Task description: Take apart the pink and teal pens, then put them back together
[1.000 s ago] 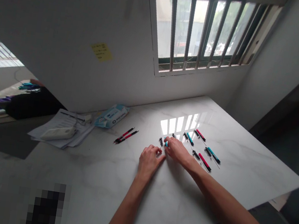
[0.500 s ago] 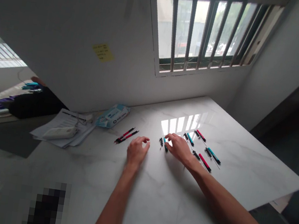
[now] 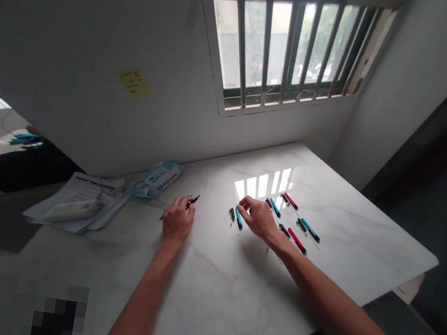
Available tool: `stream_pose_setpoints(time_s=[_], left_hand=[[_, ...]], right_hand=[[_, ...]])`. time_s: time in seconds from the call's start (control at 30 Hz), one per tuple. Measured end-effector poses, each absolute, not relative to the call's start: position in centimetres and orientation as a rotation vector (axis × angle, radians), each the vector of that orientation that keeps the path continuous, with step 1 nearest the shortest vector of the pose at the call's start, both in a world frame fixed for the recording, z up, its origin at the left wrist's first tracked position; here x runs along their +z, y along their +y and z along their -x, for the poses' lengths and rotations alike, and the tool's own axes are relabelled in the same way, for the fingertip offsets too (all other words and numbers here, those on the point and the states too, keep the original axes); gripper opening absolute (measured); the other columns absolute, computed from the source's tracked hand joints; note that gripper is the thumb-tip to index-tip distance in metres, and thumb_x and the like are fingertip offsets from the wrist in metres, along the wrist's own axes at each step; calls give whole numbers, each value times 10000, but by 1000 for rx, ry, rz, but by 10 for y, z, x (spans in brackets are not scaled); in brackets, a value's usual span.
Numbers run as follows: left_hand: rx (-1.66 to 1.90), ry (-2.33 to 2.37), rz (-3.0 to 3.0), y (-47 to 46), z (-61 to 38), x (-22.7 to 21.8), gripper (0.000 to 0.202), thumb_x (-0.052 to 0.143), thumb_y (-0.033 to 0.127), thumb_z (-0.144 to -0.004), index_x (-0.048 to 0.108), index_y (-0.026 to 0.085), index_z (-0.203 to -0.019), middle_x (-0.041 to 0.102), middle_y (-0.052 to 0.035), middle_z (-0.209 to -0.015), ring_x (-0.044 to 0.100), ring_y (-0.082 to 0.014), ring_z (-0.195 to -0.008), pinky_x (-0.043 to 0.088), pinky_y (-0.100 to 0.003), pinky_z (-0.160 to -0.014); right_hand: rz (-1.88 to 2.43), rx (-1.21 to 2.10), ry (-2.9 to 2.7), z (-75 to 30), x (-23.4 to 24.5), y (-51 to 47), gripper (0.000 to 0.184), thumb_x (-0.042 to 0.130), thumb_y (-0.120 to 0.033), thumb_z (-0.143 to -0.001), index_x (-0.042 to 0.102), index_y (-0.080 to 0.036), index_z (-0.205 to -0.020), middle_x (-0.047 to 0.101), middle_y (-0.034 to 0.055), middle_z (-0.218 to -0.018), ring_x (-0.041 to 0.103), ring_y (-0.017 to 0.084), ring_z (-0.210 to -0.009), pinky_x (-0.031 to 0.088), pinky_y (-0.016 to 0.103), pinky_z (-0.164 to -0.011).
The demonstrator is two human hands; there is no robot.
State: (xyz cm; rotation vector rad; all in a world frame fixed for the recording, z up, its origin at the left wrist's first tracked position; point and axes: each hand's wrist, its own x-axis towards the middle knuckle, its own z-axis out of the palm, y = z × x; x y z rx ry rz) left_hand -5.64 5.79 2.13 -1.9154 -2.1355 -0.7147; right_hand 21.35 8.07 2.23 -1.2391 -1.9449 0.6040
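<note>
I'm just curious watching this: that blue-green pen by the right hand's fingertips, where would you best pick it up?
Probably at mid-barrel, from straight above. The blue-green pen lies flat on the table, so only its long sides are free to pinch. The right hand is nearest; a short black piece lies close beside it, so keep fingers narrow.

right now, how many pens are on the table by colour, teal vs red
teal pens: 3
red pens beside the right hand: 2
red pen under the left hand: 1 showing, and the hand may hide more
total: 6 in sight
</note>
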Motion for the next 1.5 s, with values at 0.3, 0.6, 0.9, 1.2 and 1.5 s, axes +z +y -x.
stream_pose_setpoints(time_s=[0.3, 0.6, 0.9, 1.2, 1.5], left_hand=[[-1228, -1958, 2280, -30, -33, 32, 273, 464, 316, -1061, 678, 226, -1204, 682, -47, -1022, 632, -164, -758, 513, -311, -801], [-1509, -2220, 2293, -36, -34, 11, 309, 525, 418, -1032, 738, 215, -1126, 742, -46, -928, 677, -186, -781, 504, -283, -726], [-1952, -2483, 2307, -33, -24, 5, 439, 545, 583, -989, 734, 197, -1080, 588, 9, -702, 456, -105, -504, 345, -235, -492], [-2535, -2642, 2426, -32, -29, 12, 530, 597, 717, -891, 614, 186, -891, 292, 107, -533, 174, -59, -429, 150, -201, -424], [-2662, -2559, 2740, -40, -39, 16, 531, 619, 714, -895, 548, 188, -877, 271, 107, -568, 176, -58, -473, 130, -201, -453]], right_hand=[[1071, 985, -1963, -198, 27, 62, 646, 477, -621, -1022, 396, -194, -544, 360, -49, -525, 338, 102, -526, 227, 286, -567], [893, 975, -2071, -198, 24, 62, 506, 527, -429, -1031, 415, -185, -602, 371, -59, -564, 330, 97, -573, 236, 261, -587], [729, 1173, -2068, -206, 36, 61, 173, 621, -335, -1000, 697, -192, -938, 739, 18, -848, 630, 138, -753, 472, 247, -721], [637, 1211, -1922, -228, 56, 59, 251, 679, -428, -960, 750, -188, -970, 764, 67, -993, 698, 195, -920, 570, 331, -845], [633, 1397, -1654, -235, 49, 39, 262, 817, -422, -859, 715, -187, -914, 712, 37, -905, 682, 177, -867, 576, 333, -834]])
